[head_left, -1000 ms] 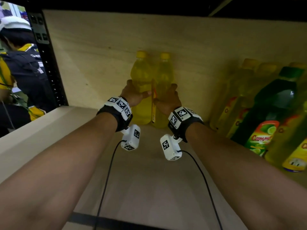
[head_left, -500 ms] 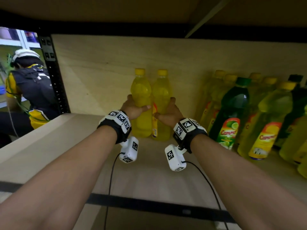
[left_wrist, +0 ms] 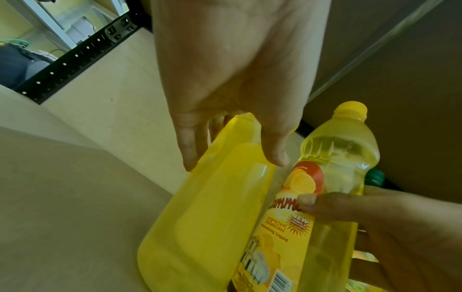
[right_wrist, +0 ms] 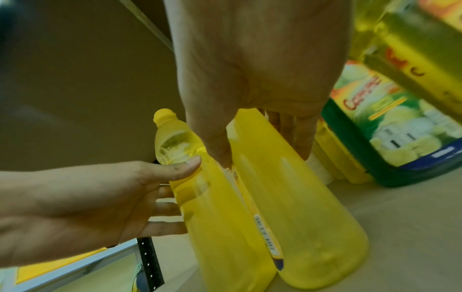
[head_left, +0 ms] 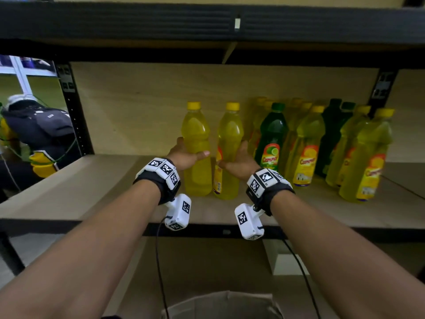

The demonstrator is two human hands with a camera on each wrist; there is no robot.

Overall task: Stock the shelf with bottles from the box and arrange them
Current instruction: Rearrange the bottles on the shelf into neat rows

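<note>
Left hand: the left hand (head_left: 184, 155) is wrapped round the waist of the left yellow bottle (head_left: 196, 155), thumb across the front and fingers (right_wrist: 165, 209) curling behind it.
Right hand: the right hand (head_left: 239, 161) grips the right yellow bottle (head_left: 228, 139) at the same height, thumb (left_wrist: 310, 201) lying on the orange label and fingers going round the far side.
Held bottles: both stand upright on the shelf board (head_left: 92, 187), side by side and touching or nearly so low down, each with a yellow cap. The left one shows a plain yellow face in the head view; the right one shows its label edge with a barcode.
Place on shelf: the 2 bottles sit about mid-depth, left of the stocked group, with bare board further left.
Stocked group: just right of the right hand stands a green bottle (head_left: 272, 134) with a lime label, and beyond it rows of yellow bottles (head_left: 307, 146) with more green ones (head_left: 331, 134) behind, reaching to the back panel (head_left: 149, 100).
Frame: a black upright post (head_left: 73, 111) bounds the shelf on the left and a black beam (head_left: 207, 21) runs overhead.
Below: the rim of a cardboard box (head_left: 220, 302) shows at the bottom edge, under the forearms.
Wrists: each carries a black band with printed markers and a white camera unit (head_left: 178, 212) with a cable.
Background: a person in dark clothing (head_left: 34, 132) is at far left, past the post.
</note>
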